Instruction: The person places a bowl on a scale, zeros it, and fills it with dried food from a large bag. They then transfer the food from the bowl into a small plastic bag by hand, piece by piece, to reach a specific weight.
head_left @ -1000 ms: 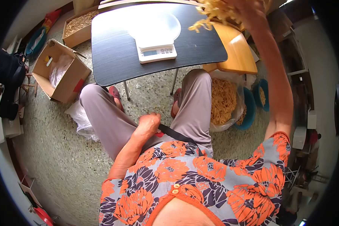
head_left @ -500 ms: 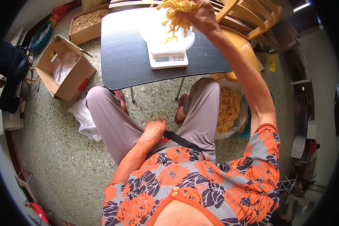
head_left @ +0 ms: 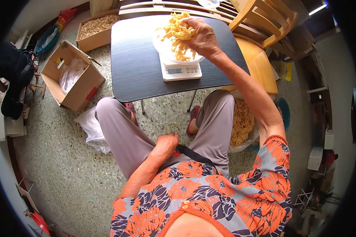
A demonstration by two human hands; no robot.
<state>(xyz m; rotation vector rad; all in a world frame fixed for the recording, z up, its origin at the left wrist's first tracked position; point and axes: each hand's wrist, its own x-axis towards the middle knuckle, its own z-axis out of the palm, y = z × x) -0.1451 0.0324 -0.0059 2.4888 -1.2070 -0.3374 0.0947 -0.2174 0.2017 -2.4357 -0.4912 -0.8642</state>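
- dark table (head_left: 136, 63), upper centre of frame
- cardboard box (head_left: 82, 87), upper left, clear plastic inside
- plastic bag (head_left: 239, 149), right of centre beside the knee, full of yellowish strips
- white scale (head_left: 182, 73) on table, round pan (head_left: 161, 48) on top
- right hand (head_left: 203, 37), upper centre, fingers clamped on yellow clump
- left hand (head_left: 167, 143), mid-frame at lap, fingers curled by black strap (head_left: 194, 155), can't tell if gripping it
- yellow clump (head_left: 178, 32), over pan, contact unclear
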